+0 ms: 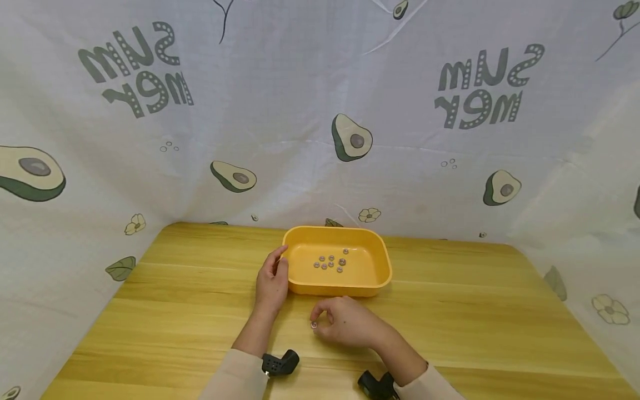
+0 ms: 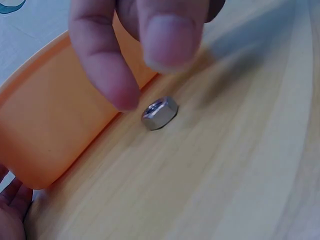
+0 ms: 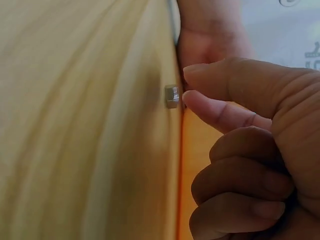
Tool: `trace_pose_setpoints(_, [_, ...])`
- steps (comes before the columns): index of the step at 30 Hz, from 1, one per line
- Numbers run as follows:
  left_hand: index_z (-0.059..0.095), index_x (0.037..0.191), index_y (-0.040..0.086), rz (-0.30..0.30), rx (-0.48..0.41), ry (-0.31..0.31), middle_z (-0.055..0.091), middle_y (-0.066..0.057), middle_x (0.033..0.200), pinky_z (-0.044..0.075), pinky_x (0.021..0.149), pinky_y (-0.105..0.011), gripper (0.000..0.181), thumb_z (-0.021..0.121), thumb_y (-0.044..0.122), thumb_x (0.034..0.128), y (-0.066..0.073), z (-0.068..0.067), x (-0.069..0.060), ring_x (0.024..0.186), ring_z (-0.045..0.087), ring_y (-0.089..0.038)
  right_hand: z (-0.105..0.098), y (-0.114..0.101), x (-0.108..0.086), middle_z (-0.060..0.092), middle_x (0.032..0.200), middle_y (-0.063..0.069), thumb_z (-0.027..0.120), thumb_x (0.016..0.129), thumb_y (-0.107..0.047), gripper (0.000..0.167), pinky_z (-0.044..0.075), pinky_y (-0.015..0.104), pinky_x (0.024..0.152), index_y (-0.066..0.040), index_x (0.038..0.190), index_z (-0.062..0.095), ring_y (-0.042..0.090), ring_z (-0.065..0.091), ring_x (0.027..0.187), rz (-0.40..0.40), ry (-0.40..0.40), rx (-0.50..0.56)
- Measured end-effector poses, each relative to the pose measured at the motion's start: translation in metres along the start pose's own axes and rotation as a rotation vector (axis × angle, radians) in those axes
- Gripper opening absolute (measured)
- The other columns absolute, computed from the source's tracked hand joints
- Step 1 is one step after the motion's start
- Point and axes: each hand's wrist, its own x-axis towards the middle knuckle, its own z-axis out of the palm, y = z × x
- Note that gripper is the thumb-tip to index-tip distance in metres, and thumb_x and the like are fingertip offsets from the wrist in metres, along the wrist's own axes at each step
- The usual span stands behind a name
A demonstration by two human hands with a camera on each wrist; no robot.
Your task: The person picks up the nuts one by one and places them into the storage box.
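Observation:
A small silver hex nut [image 1: 314, 325] lies flat on the wooden table in front of the yellow tray [image 1: 325, 290]. Just above it, the right hand [image 1: 348, 325] has thumb and index finger a little apart, and its other fingers are curled. In the left wrist view, the hex nut [image 2: 160, 113] sits on the wood below those fingertips. The right wrist view also shows a gap between the hex nut [image 3: 172, 97] and the fingers. At the tray's left end, the left hand [image 1: 272, 283] rests against the outer wall, thumb and fingers spread along it.
Inside the tray, several similar nuts [image 1: 331, 264] are scattered on the bottom. A black wrist camera [image 1: 281, 363] is strapped at the left cuff, another [image 1: 376, 385] at the right. A white avocado-print cloth [image 1: 300, 111] hangs behind the table.

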Motion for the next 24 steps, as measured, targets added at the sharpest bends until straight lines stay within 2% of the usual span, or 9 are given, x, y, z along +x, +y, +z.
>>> trace_pose_setpoints(7, [0.059,0.143,0.019,-0.009,-0.008,-0.003,0.052,-0.009,0.154,0.047,0.111,-0.050,0.038,0.047,0.022,0.1071,0.0010,-0.0003,-0.0002,0.134,0.056,-0.029,0.0053,0.0058,0.0022,0.044,0.056,-0.011,0.077,0.085,-0.021,0.010,0.032,0.022,0.049,-0.024,0.093,0.072,0.005,0.040,0.050,0.004,0.024,-0.057])
trace_pose_setpoints(12, [0.060,0.143,0.019,-0.006,-0.007,0.000,0.053,-0.009,0.153,0.048,0.110,-0.049,0.038,0.047,0.021,0.1069,0.0013,0.0001,-0.0007,0.133,0.057,-0.029,0.0077,0.0063,0.0026,0.048,0.058,-0.011,0.077,0.088,-0.026,0.007,0.035,0.023,0.057,-0.026,0.091,0.071,0.007,0.043,0.056,0.024,0.017,-0.087])
trace_pose_setpoints(22, [0.059,0.144,0.019,-0.002,-0.013,-0.004,0.051,-0.009,0.155,0.046,0.112,-0.050,0.039,0.047,0.022,0.1072,-0.0004,-0.0002,-0.0007,0.136,0.055,-0.029,0.0087,0.0050,0.0014,0.047,0.052,-0.015,0.078,0.087,-0.030,0.008,0.040,0.025,0.075,-0.027,0.084,0.070,0.004,0.042,0.057,-0.019,0.054,-0.166])
trace_pose_setpoints(24, [0.059,0.144,0.019,-0.004,-0.012,-0.006,0.051,-0.009,0.155,0.046,0.112,-0.050,0.039,0.047,0.022,0.1073,-0.0006,-0.0001,-0.0009,0.136,0.055,-0.029,0.0088,0.0046,0.0010,0.046,0.051,-0.015,0.077,0.087,-0.030,0.009,0.041,0.025,0.075,-0.028,0.082,0.070,0.004,0.043,0.056,-0.019,0.059,-0.170])
